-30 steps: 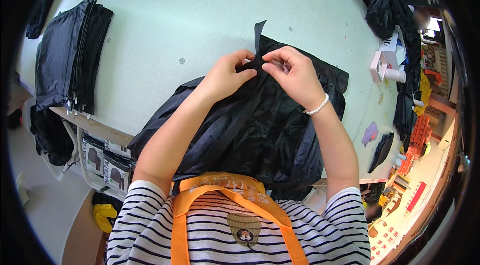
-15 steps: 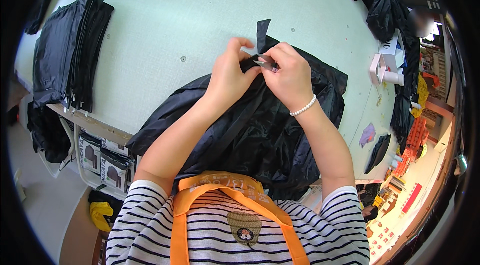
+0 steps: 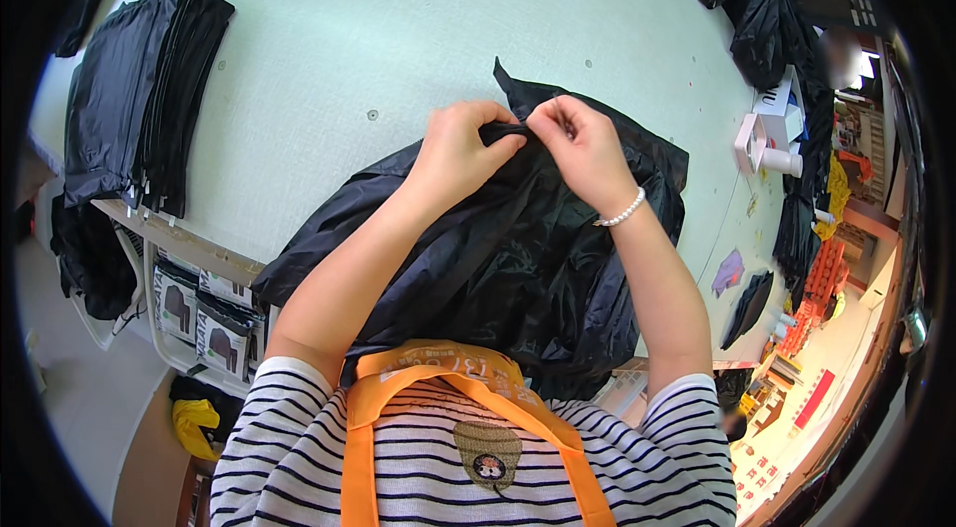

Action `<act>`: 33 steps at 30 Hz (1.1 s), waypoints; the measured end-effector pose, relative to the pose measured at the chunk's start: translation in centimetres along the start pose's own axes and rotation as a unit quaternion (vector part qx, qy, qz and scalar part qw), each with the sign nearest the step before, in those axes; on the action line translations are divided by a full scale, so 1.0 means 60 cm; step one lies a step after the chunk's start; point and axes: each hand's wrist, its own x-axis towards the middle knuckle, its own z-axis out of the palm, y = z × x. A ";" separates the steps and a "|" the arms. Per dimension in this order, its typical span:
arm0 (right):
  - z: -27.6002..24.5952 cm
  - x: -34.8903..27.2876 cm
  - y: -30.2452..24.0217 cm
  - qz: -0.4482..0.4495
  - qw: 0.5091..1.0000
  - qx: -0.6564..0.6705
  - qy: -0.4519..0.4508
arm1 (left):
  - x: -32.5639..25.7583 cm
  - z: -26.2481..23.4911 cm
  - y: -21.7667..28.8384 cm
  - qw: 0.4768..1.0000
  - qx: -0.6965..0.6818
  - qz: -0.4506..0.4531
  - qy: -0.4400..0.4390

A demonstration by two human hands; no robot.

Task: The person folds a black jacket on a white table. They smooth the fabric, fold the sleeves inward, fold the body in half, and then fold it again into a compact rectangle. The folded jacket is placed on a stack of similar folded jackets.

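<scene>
A black, shiny garment [image 3: 518, 258] lies bunched over the table's near edge and up against my body. My left hand [image 3: 463, 148] pinches a gathered edge of its fabric between thumb and fingers. Right beside it, my right hand [image 3: 583, 148] is closed on the same edge, fingertips almost meeting the left ones. Something small and dark shows inside the curl of the right fingers; I cannot make out what it is. A pointed black flap [image 3: 506, 79] of the fabric sticks up beyond both hands.
The pale green table [image 3: 329, 59] carries a stack of folded black garments [image 3: 139, 89] at the left. Along the right edge are black fabric [image 3: 757, 29], a pink-rimmed box [image 3: 750, 143], a white cylinder [image 3: 782, 161] and a purple scrap [image 3: 728, 271]. Packaged garments [image 3: 221, 333] sit below the table's left side.
A grey metal blade that showed at my right fingertips is out of sight. The right hand now pinches the fabric beside the left. The upright black strip has dropped lower and shifted left.
</scene>
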 end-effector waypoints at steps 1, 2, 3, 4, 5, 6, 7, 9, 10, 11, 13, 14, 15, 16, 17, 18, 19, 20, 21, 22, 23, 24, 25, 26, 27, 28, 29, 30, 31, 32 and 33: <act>-0.014 0.001 -0.006 -0.005 1.000 -0.016 -0.020 | -0.001 0.001 -0.002 1.000 -0.020 -0.012 -0.003; -0.027 -0.003 -0.018 -0.019 0.999 -0.028 -0.038 | -0.002 0.002 -0.004 0.999 -0.039 -0.025 -0.006; -0.044 -0.006 -0.021 0.010 0.999 -0.024 -0.044 | -0.002 0.003 -0.006 0.998 -0.056 -0.032 -0.006; -0.057 -0.008 -0.021 0.039 0.998 -0.020 -0.049 | -0.002 0.005 -0.007 0.997 -0.073 -0.038 -0.006; -0.062 -0.012 -0.020 0.040 0.997 -0.032 -0.050 | -0.002 0.006 -0.008 0.995 -0.090 -0.045 -0.006; -0.065 -0.015 -0.027 0.024 0.995 -0.063 -0.070 | -0.002 0.007 -0.006 0.994 -0.097 -0.053 -0.010; -0.069 -0.018 -0.039 0.008 0.991 -0.095 -0.091 | -0.001 0.006 -0.002 0.993 -0.103 -0.062 -0.014; -0.068 -0.018 -0.042 -0.045 0.983 -0.143 -0.110 | -0.001 0.005 0.003 0.992 -0.107 -0.071 -0.018; -0.064 -0.017 -0.041 -0.057 0.982 -0.146 -0.107 | -0.001 0.005 0.005 0.992 -0.104 -0.072 -0.019; -0.060 -0.016 -0.040 -0.068 0.981 -0.148 -0.105 | -0.001 0.005 0.006 0.992 -0.102 -0.073 -0.019; -0.051 -0.013 -0.042 -0.084 0.978 -0.157 -0.105 | -0.003 0.004 0.011 0.994 -0.095 -0.060 -0.010; -0.048 -0.011 -0.045 -0.086 0.977 -0.165 -0.106 | -0.003 0.004 0.013 0.994 -0.091 -0.054 -0.006; -0.048 -0.009 -0.048 -0.088 0.975 -0.175 -0.108 | -0.003 0.004 0.013 0.995 -0.085 -0.053 -0.005; -0.047 -0.008 -0.049 -0.096 0.972 -0.185 -0.106 | -0.003 0.004 0.012 0.996 -0.078 -0.052 -0.003; -0.047 -0.006 -0.050 -0.104 0.970 -0.195 -0.105 | -0.003 0.004 0.012 0.996 -0.071 -0.051 -0.002; -0.047 -0.004 -0.051 -0.112 0.967 -0.205 -0.104 | -0.003 0.003 0.013 0.996 -0.069 -0.055 -0.003; -0.047 -0.003 -0.053 -0.114 0.963 -0.219 -0.106 | -0.002 0.003 0.014 0.996 -0.067 -0.059 -0.004; -0.048 -0.002 -0.057 -0.117 0.959 -0.234 -0.108 | -0.002 0.002 0.014 0.996 -0.065 -0.064 -0.006; -0.049 -0.002 -0.059 -0.119 0.955 -0.248 -0.109 | -0.003 0.002 0.014 0.997 -0.059 -0.053 0.000; -0.050 -0.001 -0.061 -0.118 0.953 -0.253 -0.114 | -0.003 0.003 0.013 0.998 -0.054 -0.042 0.005; -0.051 0.001 -0.062 -0.117 0.952 -0.258 -0.119 | -0.004 0.003 0.012 0.998 -0.048 -0.032 0.011; -0.051 0.002 -0.062 -0.117 0.950 -0.263 -0.124 | -0.005 0.004 0.010 0.998 -0.052 -0.025 0.014; -0.051 0.006 -0.061 -0.114 0.960 -0.233 -0.107 | -0.005 0.005 0.007 0.998 -0.056 -0.019 0.018; -0.050 0.012 -0.059 -0.112 0.969 -0.202 -0.091 | -0.006 0.005 0.005 0.998 -0.059 -0.013 0.021; -0.052 0.017 -0.056 -0.108 0.977 -0.172 -0.072 | -0.005 0.005 0.007 0.997 -0.074 -0.004 0.020; -0.051 0.027 -0.054 -0.089 0.983 -0.156 -0.041 | -0.006 0.003 0.010 0.996 -0.088 0.005 0.020; -0.045 0.042 -0.049 -0.070 0.987 -0.141 -0.011 | -0.007 0.002 0.012 0.994 -0.102 0.014 0.019; -0.041 0.059 -0.041 -0.050 0.991 -0.125 0.023 | -0.008 0.007 0.014 0.991 -0.124 0.030 0.040; -0.031 0.080 -0.018 -0.093 0.991 -0.089 0.046 | -0.010 0.012 0.016 0.986 -0.146 0.047 0.060; -0.035 0.089 -0.006 -0.062 0.995 -0.064 0.034 | -0.012 0.015 0.020 0.981 -0.168 0.064 0.079; -0.031 0.099 -0.005 -0.033 0.999 -0.036 0.016 | -0.015 0.013 0.021 0.978 -0.179 0.062 0.083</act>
